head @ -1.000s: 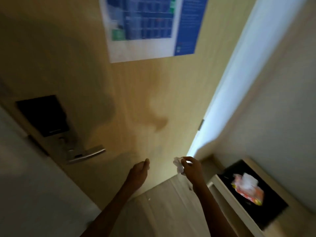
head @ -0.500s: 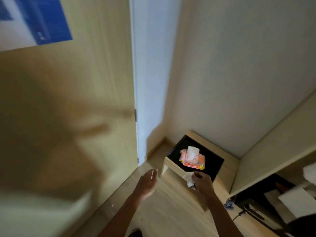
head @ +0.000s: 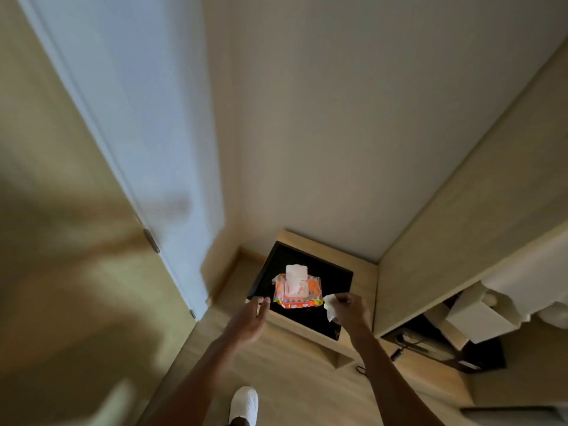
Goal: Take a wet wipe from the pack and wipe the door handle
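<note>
An orange wet wipe pack (head: 297,292) lies on the black top of a low wooden side table (head: 364,270), its white lid flipped up. My right hand (head: 350,312) is just right of the pack, pinching a crumpled white wet wipe (head: 330,307). My left hand (head: 250,319) reaches toward the pack's left side with fingers apart and nothing in it, fingertips close to the table's front-left corner. The wooden door (head: 61,241) fills the left of the view; its handle is out of sight.
A white door frame (head: 138,118) and pale wall meet in the corner behind the table. A wooden cabinet (head: 476,226) stands to the right, with boxes and cables on a low shelf (head: 455,339). My white slipper (head: 244,405) is on the wood floor.
My view has swung right from the door handle to the side table. Both hands have moved to the pack, the right still holding the wipe.
</note>
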`<state>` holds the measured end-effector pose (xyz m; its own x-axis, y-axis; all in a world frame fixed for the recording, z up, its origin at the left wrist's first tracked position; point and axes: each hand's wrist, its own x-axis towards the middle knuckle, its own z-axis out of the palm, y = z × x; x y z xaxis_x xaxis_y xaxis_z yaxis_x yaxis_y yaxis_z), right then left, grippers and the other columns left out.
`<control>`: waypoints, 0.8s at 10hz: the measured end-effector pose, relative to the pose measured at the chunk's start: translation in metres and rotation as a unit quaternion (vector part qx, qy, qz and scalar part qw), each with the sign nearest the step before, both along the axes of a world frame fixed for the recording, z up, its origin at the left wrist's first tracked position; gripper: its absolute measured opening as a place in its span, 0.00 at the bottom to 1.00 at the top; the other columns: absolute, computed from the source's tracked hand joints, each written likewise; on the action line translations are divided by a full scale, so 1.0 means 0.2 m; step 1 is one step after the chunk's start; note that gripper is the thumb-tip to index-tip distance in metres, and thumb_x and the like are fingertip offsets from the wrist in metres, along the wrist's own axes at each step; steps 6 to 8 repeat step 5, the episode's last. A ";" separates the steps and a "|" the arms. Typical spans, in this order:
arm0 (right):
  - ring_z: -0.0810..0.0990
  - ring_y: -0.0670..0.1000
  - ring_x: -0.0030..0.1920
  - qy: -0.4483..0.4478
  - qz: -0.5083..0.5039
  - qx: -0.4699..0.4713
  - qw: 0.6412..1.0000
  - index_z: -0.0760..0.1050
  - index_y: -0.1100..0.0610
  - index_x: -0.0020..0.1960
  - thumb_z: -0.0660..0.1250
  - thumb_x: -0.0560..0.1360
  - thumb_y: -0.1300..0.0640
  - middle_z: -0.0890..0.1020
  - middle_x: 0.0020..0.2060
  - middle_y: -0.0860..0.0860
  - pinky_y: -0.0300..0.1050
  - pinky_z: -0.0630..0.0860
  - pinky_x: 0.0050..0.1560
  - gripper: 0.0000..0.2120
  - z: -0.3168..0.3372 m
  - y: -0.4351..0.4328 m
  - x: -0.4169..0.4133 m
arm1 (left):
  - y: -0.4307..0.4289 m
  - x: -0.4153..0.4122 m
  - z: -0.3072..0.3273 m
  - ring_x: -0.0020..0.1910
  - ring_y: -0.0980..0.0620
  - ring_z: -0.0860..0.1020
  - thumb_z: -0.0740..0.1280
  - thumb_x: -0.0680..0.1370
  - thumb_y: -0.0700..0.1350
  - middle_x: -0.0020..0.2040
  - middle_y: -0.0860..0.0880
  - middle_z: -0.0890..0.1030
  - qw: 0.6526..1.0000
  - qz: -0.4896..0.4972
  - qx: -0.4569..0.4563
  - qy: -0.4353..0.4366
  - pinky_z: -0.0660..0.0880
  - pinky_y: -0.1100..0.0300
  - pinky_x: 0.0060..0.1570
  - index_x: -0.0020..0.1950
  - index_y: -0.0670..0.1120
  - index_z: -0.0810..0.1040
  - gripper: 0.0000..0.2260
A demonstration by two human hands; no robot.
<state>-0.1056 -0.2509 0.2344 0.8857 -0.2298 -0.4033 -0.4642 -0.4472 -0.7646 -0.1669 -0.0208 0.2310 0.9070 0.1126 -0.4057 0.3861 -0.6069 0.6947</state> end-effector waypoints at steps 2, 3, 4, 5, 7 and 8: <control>0.83 0.56 0.44 0.003 -0.053 -0.071 0.996 0.85 0.53 0.43 0.70 0.72 0.55 0.87 0.41 0.54 0.48 0.81 0.46 0.05 -0.07 -0.02 0.24 | 0.07 0.24 -0.01 0.65 0.47 0.75 0.52 0.82 0.54 0.66 0.43 0.77 0.998 -0.040 0.030 0.031 0.71 0.57 0.61 0.69 0.45 0.70 0.21; 0.82 0.58 0.46 0.019 -0.073 -0.101 0.992 0.84 0.53 0.42 0.69 0.73 0.57 0.86 0.45 0.56 0.45 0.77 0.45 0.05 -0.11 -0.07 0.42 | 0.07 0.36 -0.03 0.64 0.47 0.75 0.52 0.82 0.53 0.65 0.43 0.78 0.997 -0.054 0.036 0.036 0.72 0.57 0.61 0.68 0.43 0.72 0.20; 0.80 0.61 0.54 0.048 -0.030 -0.124 0.991 0.83 0.54 0.52 0.66 0.75 0.56 0.84 0.53 0.58 0.47 0.76 0.51 0.09 -0.15 -0.13 0.53 | 0.05 0.44 -0.03 0.65 0.46 0.75 0.52 0.82 0.53 0.65 0.42 0.78 0.997 -0.045 0.038 0.042 0.71 0.55 0.62 0.67 0.43 0.72 0.21; 0.73 0.61 0.66 0.127 0.055 -0.130 0.982 0.69 0.59 0.71 0.61 0.80 0.49 0.75 0.67 0.60 0.47 0.71 0.61 0.23 -0.19 -0.22 0.65 | -0.01 0.54 -0.04 0.65 0.48 0.75 0.52 0.82 0.54 0.66 0.44 0.77 0.998 -0.027 0.032 0.043 0.69 0.60 0.60 0.68 0.45 0.71 0.21; 0.73 0.61 0.66 0.127 0.055 -0.130 0.982 0.69 0.59 0.71 0.61 0.80 0.49 0.75 0.67 0.60 0.47 0.71 0.61 0.23 -0.19 -0.22 0.65 | -0.01 0.54 -0.04 0.65 0.48 0.75 0.52 0.82 0.54 0.66 0.44 0.77 0.998 -0.027 0.032 0.043 0.69 0.60 0.60 0.68 0.45 0.71 0.21; 0.73 0.61 0.66 0.127 0.055 -0.130 0.982 0.69 0.59 0.71 0.61 0.80 0.49 0.75 0.67 0.60 0.47 0.71 0.61 0.23 -0.19 -0.22 0.65 | -0.01 0.54 -0.04 0.65 0.48 0.75 0.52 0.82 0.54 0.66 0.44 0.77 0.998 -0.027 0.032 0.043 0.69 0.60 0.60 0.68 0.45 0.71 0.21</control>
